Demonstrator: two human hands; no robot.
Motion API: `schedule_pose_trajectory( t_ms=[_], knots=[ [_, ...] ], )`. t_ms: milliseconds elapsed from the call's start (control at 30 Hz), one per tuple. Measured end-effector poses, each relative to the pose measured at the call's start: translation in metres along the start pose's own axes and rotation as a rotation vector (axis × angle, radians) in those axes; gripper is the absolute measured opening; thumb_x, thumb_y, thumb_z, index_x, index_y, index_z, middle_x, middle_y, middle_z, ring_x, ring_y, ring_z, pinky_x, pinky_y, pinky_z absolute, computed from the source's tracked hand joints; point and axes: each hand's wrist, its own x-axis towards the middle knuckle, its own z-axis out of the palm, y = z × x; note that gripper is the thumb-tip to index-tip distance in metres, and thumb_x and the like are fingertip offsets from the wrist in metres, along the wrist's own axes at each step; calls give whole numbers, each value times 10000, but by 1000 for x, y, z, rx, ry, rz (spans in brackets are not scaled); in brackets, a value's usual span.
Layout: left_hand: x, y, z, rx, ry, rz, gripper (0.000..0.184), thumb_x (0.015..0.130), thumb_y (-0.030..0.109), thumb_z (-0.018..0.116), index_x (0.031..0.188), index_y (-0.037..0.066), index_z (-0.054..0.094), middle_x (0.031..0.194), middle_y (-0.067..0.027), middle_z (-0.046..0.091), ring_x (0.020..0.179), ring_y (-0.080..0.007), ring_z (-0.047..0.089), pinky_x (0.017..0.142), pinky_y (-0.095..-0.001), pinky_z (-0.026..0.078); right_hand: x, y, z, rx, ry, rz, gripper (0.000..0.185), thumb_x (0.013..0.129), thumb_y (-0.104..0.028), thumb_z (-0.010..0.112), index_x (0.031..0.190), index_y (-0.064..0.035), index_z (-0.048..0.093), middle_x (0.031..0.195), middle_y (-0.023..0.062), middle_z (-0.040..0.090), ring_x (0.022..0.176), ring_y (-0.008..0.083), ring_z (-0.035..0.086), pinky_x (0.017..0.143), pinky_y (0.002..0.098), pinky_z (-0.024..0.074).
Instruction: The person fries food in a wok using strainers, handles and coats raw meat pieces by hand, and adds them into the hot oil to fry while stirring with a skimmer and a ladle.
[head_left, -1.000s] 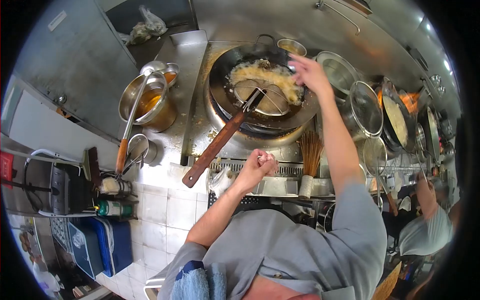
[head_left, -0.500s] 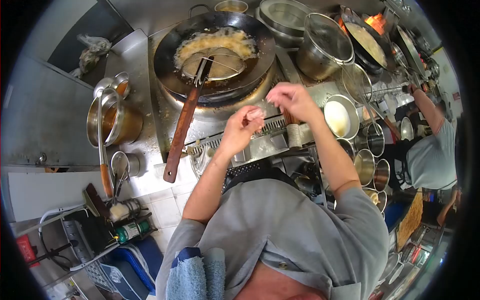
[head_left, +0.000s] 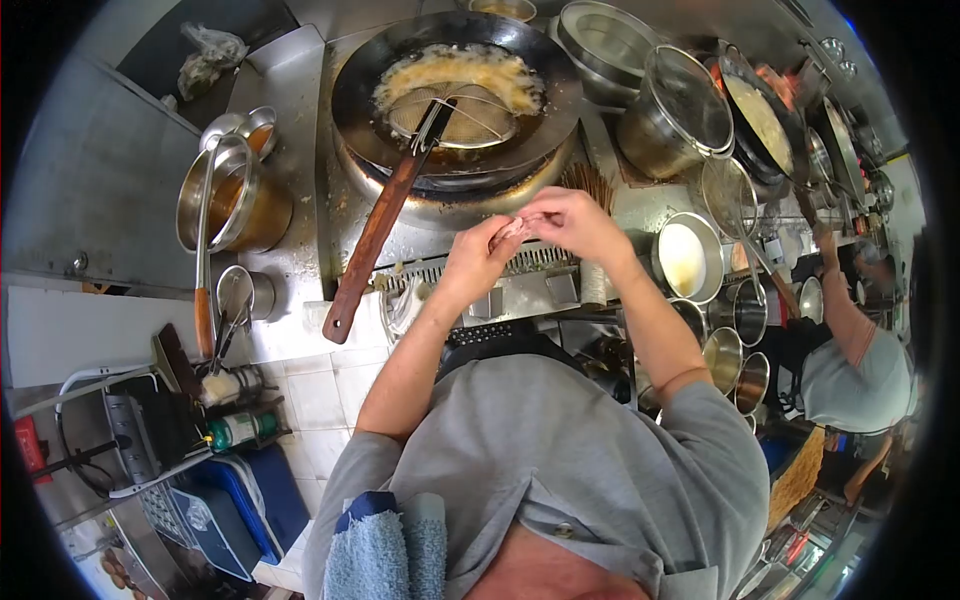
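One pale piece (head_left: pixel 516 229), roughly left-to-right

Wooden strainer handle (head_left: pixel 375 250) blocking wok's front left, wok (head_left: pixel 557 103) rim reachable between handle and brush (head_left: pixel 588 180)

The person wears a plain grey shirt (head_left: pixel 540 430) with short, loose sleeves (head_left: pixel 722 430). The neck is open, with a collar (head_left: pixel 690 584) and a small round button (head_left: pixel 564 530). A fluffy blue towel (head_left: pixel 368 555) with a dark blue end (head_left: pixel 372 504) lies by the left shoulder. The left hand (head_left: pixel 474 260) and right hand (head_left: pixel 588 232) are bare.
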Motion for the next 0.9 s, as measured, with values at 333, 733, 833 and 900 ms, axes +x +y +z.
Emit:
schedule_pose_trajectory(
  t_ms=[333,733,833,900],
  knots=[
    [5,-21,-1,-628,-137,-116,128,943,174,522,950,50,552,743,35,519,629,-38,435,551,-192,357,-8,34,31,666,38,321,198,892,-101,588,1042,24,617,835,11,633,655,74,525,608,222,444],
    [0,-11,28,-615,230,-6,153,952,171,521,1003,27,523,725,40,505,614,-24,412,531,-190,351,-6,7,-9,121,30,206,115,833,-31,596,914,15,663,780,66,659,717,90,566,666,253,457],
    [-5,-15,26,-543,237,16,143,954,151,504,1025,27,508,724,15,525,620,-42,441,537,-208,371,-16,7,-1,273,-11,299,153,847,-16,577,980,24,643,812,19,642,726,72,538,652,232,441],
    [-8,-14,22,-390,216,49,142,950,137,499,1043,31,493,731,-9,542,628,-71,480,549,-230,395,-15,10,8,322,7,214,190,857,-30,579,1035,20,619,814,15,629,723,66,522,646,229,432]
  ],
)
